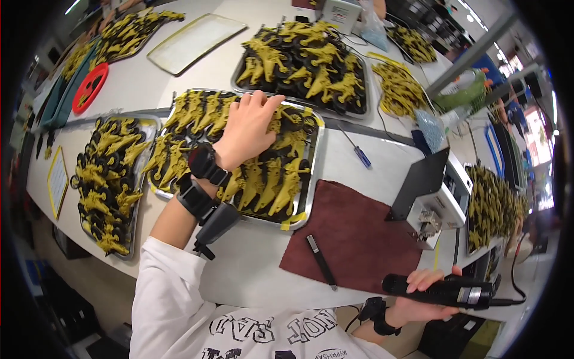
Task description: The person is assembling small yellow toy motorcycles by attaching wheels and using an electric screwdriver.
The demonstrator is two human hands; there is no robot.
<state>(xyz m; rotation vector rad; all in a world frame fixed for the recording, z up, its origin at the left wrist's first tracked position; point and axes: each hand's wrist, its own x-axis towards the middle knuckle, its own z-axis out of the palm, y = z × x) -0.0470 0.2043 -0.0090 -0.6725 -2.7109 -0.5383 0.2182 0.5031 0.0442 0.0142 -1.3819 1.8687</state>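
Note:
My left hand (250,128) reaches over the middle tray (315,157) of yellow-and-black wheeled toy parts (257,182). Its thumb stands apart from the bent fingers, and the palm side is hidden; no held part shows. At the lower right, my right hand (421,299) is wrapped around a black cylindrical electric screwdriver (439,290) with a cable at its right end. Left of that tool, a black pen-like stick (321,263) lies on a dark red cloth (359,239).
More loaded trays stand at left (110,185) and behind (302,66). A blue-handled screwdriver (362,157) lies right of the middle tray. A white-and-black machine (439,197) stands beside the cloth. A shallow tray (197,42) and red ring-shaped dish (91,88) are farther back.

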